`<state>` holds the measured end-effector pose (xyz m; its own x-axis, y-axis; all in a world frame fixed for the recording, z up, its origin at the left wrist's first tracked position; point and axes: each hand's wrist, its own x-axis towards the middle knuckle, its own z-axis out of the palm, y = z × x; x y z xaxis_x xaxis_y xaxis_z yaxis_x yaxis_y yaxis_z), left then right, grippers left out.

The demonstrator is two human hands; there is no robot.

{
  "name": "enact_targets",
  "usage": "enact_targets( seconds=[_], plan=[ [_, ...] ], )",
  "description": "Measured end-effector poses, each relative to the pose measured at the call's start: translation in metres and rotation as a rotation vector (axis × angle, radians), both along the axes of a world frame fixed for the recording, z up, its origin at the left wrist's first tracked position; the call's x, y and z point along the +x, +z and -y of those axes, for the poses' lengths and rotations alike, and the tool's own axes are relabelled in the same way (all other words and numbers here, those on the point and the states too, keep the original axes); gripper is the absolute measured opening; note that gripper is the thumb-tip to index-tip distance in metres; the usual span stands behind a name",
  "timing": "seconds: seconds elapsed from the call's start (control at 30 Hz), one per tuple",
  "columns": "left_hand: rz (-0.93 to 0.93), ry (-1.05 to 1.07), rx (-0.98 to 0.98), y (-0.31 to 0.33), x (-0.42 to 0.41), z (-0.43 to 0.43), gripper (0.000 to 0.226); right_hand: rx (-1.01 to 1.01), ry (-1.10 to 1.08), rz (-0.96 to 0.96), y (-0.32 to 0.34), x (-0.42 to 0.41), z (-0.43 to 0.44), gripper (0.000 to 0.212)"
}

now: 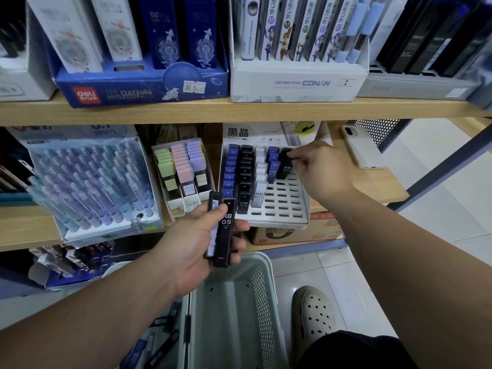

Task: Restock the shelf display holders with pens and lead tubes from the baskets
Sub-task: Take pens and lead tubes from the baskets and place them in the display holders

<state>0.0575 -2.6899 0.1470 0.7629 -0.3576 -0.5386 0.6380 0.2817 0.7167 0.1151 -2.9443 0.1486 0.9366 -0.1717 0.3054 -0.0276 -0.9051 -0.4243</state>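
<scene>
My left hand (202,246) grips two black HB 0.5 lead tubes (223,230) in front of the lower shelf. My right hand (322,166) pinches the top of a black lead tube (284,166) standing in the right column of the white slotted display holder (282,206). Blue, black and white tubes fill the holder's left columns; many slots on the right and front are open. A pale green basket (255,296) sits on the floor below my left hand. Beside it, a second basket (159,342) holds more dark tubes.
A pen display (93,179) and a pastel eraser box (183,171) stand left of the holder. A white phone (362,147) lies on the shelf to the right. Boxed stationery fills the upper shelf (239,110). A cardboard box (298,230) and my shoe (314,312) are on the floor.
</scene>
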Motion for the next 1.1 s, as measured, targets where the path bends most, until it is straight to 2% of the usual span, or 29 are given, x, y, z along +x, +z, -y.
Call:
enact_targets(
  seconds=[0.17, 0.23, 0.3, 0.37, 0.43, 0.5, 0.53, 0.6, 0.73, 0.9, 0.97, 1.1],
  plan=[
    [0.012, -0.032, -0.006, -0.003, 0.001, -0.002, 0.022, -0.004, 0.002, -0.059, 0.001, -0.003, -0.003, 0.036],
    [0.007, -0.047, -0.022, -0.004, 0.002, -0.002, 0.026, 0.009, -0.022, -0.011, 0.010, -0.004, -0.008, 0.026],
    [0.013, -0.052, -0.036, -0.004, 0.001, -0.001, 0.029, 0.120, -0.008, 0.001, 0.021, -0.007, -0.018, 0.011],
    [0.035, -0.045, -0.048, -0.002, 0.000, 0.001, 0.028, 0.346, 0.080, -0.124, 0.032, -0.014, -0.031, 0.028],
    [0.052, -0.036, -0.070, 0.000, 0.000, 0.003, 0.026, 0.540, 0.225, -0.382, 0.040, -0.024, -0.045, 0.031],
    [0.056, -0.036, -0.118, 0.001, 0.000, 0.005, 0.027, 0.571, 0.366, -0.565, 0.040, -0.033, -0.055, 0.027],
    [0.056, -0.039, -0.137, 0.001, -0.001, 0.005, 0.030, 0.568, 0.410, -0.591, 0.038, -0.036, -0.058, 0.024],
    [0.063, -0.039, -0.153, 0.001, -0.001, 0.005, 0.039, 0.619, 0.428, -0.578, 0.037, -0.038, -0.059, 0.022],
    [0.084, -0.052, -0.108, 0.000, -0.002, 0.004, 0.053, 0.877, 0.349, -0.510, 0.041, -0.039, -0.053, 0.010],
    [0.025, -0.054, -0.027, -0.004, -0.001, 0.003, 0.036, 1.074, 0.189, -0.304, 0.047, -0.034, -0.036, 0.011],
    [0.003, -0.067, -0.026, -0.005, 0.000, 0.001, 0.039, 1.001, 0.107, -0.197, 0.048, -0.030, -0.022, 0.014],
    [-0.003, -0.077, -0.074, -0.008, 0.001, -0.002, 0.044, 0.772, 0.031, -0.059, 0.041, -0.025, 0.007, 0.008]
  ],
)
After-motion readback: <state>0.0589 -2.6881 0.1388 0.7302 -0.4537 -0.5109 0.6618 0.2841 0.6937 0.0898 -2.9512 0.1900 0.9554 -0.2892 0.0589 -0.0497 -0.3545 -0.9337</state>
